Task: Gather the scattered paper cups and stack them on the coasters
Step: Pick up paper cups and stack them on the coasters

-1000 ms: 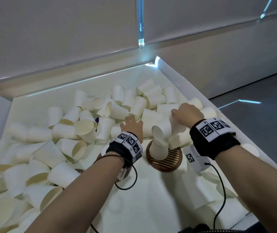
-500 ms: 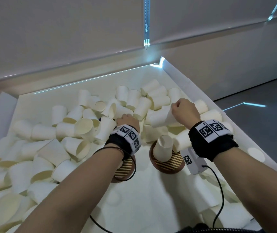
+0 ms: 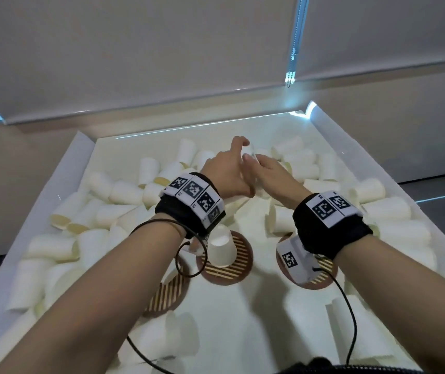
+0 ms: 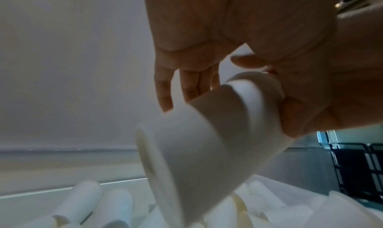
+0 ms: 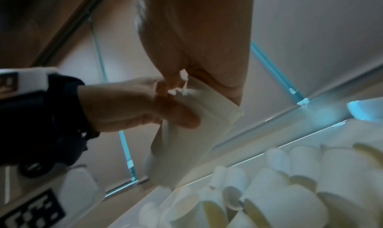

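Grip: both my hands meet above the far pile. Left hand (image 3: 226,171) has its thumb curled against the side of a nested pair of cups (image 4: 203,141), fingers (image 4: 186,84) reaching along the far side; the pair tilts, mouth down and to the left in the left wrist view.
Right hand: my right hand (image 3: 272,171) closes on the same pair from the other side; in the right wrist view the thumb (image 5: 228,77) presses the upper cup's wall. I think the fingertips pinch the base end, though blur there makes it hard to be sure.
Held cups: lifted clear of the pile, between the two hands, mostly hidden behind them in the head view.
Tray: a white tray (image 3: 81,157) holds it all, with loose cups (image 3: 124,190) lying on their sides along the left, far and right edges.
Middle coaster: a round striped coaster (image 3: 229,268) carries one cup (image 3: 221,248) standing upside down, just under my left wristband (image 3: 191,195).
Left coaster: a second coaster (image 3: 167,295) lies partly under my left forearm, nothing visible on its exposed part.
Right coaster: a third coaster (image 3: 321,276) sits beneath the right wrist camera (image 3: 294,260), mostly hidden.
Wristbands: black, with white marker tags, a thin cable trailing from each.
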